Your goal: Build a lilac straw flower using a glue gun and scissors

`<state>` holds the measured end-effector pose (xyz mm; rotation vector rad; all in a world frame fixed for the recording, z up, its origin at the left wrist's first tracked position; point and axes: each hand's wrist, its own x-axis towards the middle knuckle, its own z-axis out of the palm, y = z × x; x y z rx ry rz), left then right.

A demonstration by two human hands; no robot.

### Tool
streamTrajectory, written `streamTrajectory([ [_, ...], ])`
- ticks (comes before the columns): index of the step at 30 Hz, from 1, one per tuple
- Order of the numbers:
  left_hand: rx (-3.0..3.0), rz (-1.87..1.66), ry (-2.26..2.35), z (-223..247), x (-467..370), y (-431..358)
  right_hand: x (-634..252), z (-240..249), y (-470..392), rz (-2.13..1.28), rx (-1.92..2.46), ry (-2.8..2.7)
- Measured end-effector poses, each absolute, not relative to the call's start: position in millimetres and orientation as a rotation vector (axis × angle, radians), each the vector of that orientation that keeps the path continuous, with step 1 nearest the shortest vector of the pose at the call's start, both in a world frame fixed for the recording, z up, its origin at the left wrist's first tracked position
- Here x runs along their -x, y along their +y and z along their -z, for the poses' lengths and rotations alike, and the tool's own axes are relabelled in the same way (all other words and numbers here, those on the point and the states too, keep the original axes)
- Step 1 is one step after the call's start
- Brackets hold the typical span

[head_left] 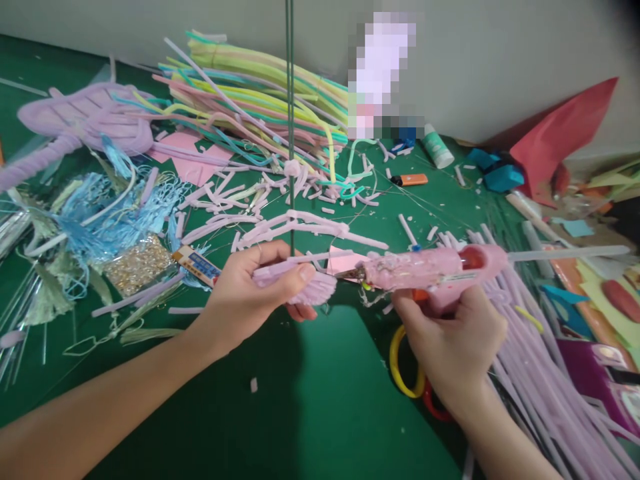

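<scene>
My left hand pinches a bundle of lilac pipe cleaners pressed side by side, thumb on top and fingers beneath. In my right hand is a pink hot glue gun, gripped by its handle, with a long clear glue stick poking out of its back. The nozzle points left and is close to the bundle's right edge; whether it touches I cannot tell. Behind my left hand lies a bent lilac pipe cleaner frame.
Bundled coloured pipe cleaners lie at the back, cut lilac pieces before them. Blue tassels and a lilac fan-shaped piece are left. Scissors sit below my right hand; long lilac pipe cleaners lie right. An orange lighter lies behind.
</scene>
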<state>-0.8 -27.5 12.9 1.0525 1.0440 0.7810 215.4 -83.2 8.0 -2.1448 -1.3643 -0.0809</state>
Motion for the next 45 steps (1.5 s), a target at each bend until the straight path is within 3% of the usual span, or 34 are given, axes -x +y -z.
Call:
streamTrajectory([
  [45, -1.026, -0.756, 0.934, -9.3, 1.9, -23.0, -218.3, -4.3, -80.5, 0.065, 2.144, -1.352],
])
